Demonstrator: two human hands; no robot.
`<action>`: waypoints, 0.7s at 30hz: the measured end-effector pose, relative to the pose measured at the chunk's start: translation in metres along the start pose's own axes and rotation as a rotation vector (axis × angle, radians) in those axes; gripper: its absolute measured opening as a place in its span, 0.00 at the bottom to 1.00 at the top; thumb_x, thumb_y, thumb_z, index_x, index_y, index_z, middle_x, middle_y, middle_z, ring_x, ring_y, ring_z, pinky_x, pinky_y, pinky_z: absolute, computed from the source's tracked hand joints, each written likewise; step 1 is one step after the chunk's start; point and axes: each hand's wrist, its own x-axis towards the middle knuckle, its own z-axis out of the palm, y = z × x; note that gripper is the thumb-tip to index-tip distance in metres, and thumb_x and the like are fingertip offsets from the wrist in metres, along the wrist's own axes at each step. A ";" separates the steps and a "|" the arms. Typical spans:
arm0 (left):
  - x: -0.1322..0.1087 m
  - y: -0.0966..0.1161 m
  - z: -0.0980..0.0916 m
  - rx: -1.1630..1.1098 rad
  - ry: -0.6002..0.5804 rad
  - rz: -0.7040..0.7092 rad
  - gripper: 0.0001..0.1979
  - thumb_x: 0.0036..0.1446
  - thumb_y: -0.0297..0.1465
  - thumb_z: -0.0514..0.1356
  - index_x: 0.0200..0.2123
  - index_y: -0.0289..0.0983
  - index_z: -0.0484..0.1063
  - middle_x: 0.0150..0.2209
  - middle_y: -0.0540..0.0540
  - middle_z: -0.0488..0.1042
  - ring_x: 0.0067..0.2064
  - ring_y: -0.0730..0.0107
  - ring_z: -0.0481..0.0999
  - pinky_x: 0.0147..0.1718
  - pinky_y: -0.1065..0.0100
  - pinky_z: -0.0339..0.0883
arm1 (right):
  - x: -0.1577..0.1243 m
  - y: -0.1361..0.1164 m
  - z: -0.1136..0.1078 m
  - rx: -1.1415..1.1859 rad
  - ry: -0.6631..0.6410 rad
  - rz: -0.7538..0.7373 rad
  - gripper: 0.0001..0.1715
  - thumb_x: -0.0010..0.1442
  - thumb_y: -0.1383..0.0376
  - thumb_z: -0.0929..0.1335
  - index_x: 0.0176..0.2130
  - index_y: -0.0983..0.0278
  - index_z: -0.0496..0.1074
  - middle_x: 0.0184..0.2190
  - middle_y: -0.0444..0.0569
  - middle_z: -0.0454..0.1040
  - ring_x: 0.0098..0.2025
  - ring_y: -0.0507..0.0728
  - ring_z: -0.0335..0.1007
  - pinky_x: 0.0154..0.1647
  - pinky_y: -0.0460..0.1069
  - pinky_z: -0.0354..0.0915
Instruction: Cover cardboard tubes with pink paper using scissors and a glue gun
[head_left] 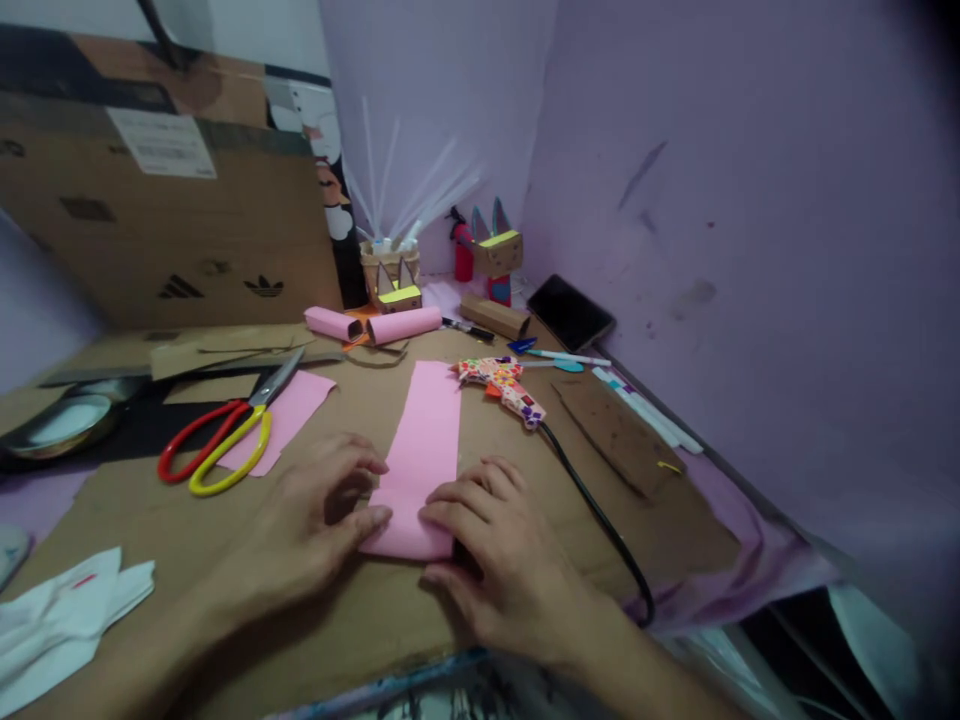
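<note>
A person's left hand (319,510) and right hand (499,545) hold opposite edges of a long pink paper strip (426,430) at its six-o'clock end on brown cardboard (360,620), its length running toward twelve, neither hand nearer.

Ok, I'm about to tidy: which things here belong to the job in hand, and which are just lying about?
Likely the job: pink strip, touched by left hand and right hand; scissors; glue gun; pink rolls.
Probably just lying about: phone; box; marker.
</note>
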 end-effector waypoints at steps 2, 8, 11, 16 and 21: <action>-0.007 -0.003 -0.005 -0.021 0.036 0.103 0.07 0.56 0.33 0.57 0.39 0.40 0.69 0.44 0.45 0.68 0.47 0.62 0.69 0.45 0.63 0.64 | 0.001 0.000 0.001 0.016 0.009 0.014 0.15 0.54 0.64 0.70 0.44 0.63 0.70 0.42 0.49 0.76 0.44 0.61 0.63 0.54 0.60 0.52; -0.019 -0.007 0.000 0.063 -0.051 0.208 0.16 0.52 0.26 0.60 0.46 0.40 0.69 0.50 0.45 0.69 0.52 0.61 0.67 0.50 0.60 0.62 | 0.004 0.000 0.000 0.010 -0.024 0.045 0.17 0.52 0.67 0.71 0.43 0.62 0.70 0.40 0.48 0.76 0.43 0.60 0.64 0.56 0.60 0.49; -0.016 -0.005 0.008 0.127 -0.045 0.218 0.18 0.51 0.26 0.61 0.47 0.39 0.69 0.47 0.44 0.71 0.50 0.60 0.67 0.49 0.57 0.62 | 0.004 0.000 0.001 -0.005 -0.024 0.054 0.18 0.52 0.68 0.71 0.45 0.61 0.69 0.40 0.48 0.75 0.43 0.61 0.64 0.57 0.61 0.48; -0.008 0.000 0.009 0.137 -0.065 0.237 0.13 0.54 0.28 0.59 0.45 0.38 0.70 0.43 0.44 0.72 0.45 0.59 0.67 0.46 0.56 0.62 | 0.003 0.000 0.001 -0.023 -0.040 0.089 0.17 0.55 0.69 0.68 0.45 0.61 0.67 0.38 0.48 0.75 0.42 0.60 0.65 0.59 0.63 0.46; -0.003 0.002 0.004 0.158 -0.132 0.222 0.12 0.57 0.31 0.56 0.45 0.38 0.70 0.41 0.43 0.72 0.44 0.57 0.66 0.45 0.54 0.61 | 0.005 0.003 0.004 -0.034 -0.041 0.113 0.14 0.58 0.70 0.65 0.46 0.63 0.68 0.37 0.50 0.75 0.41 0.61 0.65 0.59 0.64 0.47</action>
